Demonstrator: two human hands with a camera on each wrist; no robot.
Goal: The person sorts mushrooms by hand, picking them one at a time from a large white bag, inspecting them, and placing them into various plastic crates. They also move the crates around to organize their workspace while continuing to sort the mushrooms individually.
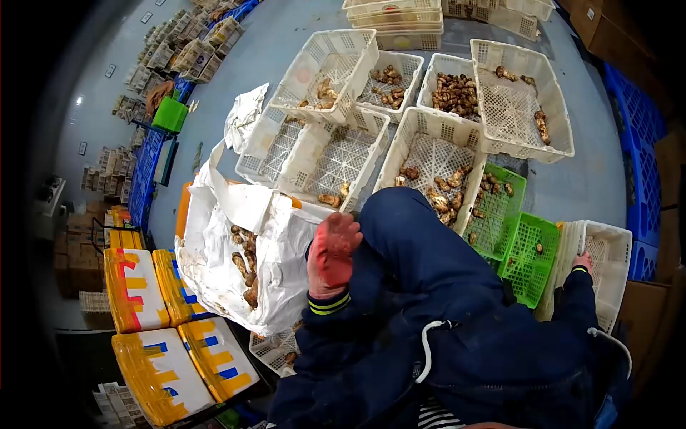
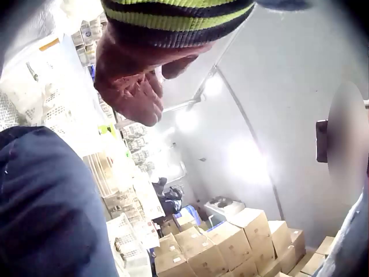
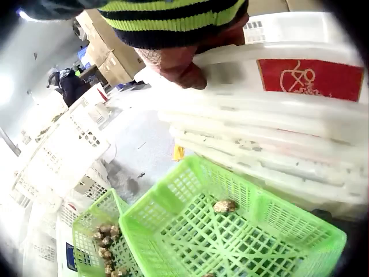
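Note:
In the head view the left hand [image 1: 334, 256] is raised over the lap beside a white-lined crate [image 1: 286, 247] of mushrooms [image 1: 248, 275]. Its fingers are loosely bent with nothing in them, as the hand [image 2: 131, 86] in the left wrist view also shows. At the right, the right hand [image 1: 583, 262] grips the rim of a white crate [image 1: 609, 247]. The right wrist view has that hand [image 3: 181, 68] with fingers over the rim of the top crate [image 3: 230, 75] in a stack. Below lies a green basket [image 3: 173, 231] holding a few mushrooms [image 3: 225, 206].
White crates [image 1: 522, 143] with mushrooms stand ahead on the floor, another green basket [image 1: 500, 214] beside them. Taped foam boxes [image 1: 136, 293] are at the left. Blue pallets [image 1: 638, 143] stand at the right. Cardboard boxes [image 2: 210, 254] and a distant person [image 3: 72, 86] are farther off.

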